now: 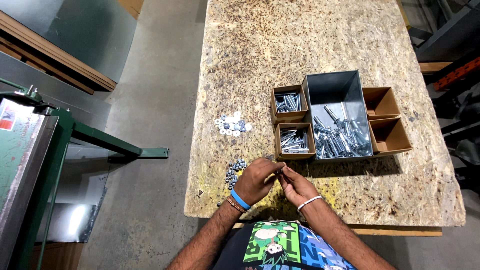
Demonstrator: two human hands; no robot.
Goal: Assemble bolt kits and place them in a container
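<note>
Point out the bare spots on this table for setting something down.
Free: the far half of the chipboard table beyond the metal bin, and the near right corner. Crowded: washers, nuts, both hands, left hand, right hand, cardboard boxes.

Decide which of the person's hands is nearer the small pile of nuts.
Left. The left hand sits just beside the pile of nuts; the right hand lies farther away, beyond the left.

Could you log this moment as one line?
left hand and right hand: pinching small part together | grey metal bin: bolts | chipboard table: washers
</note>
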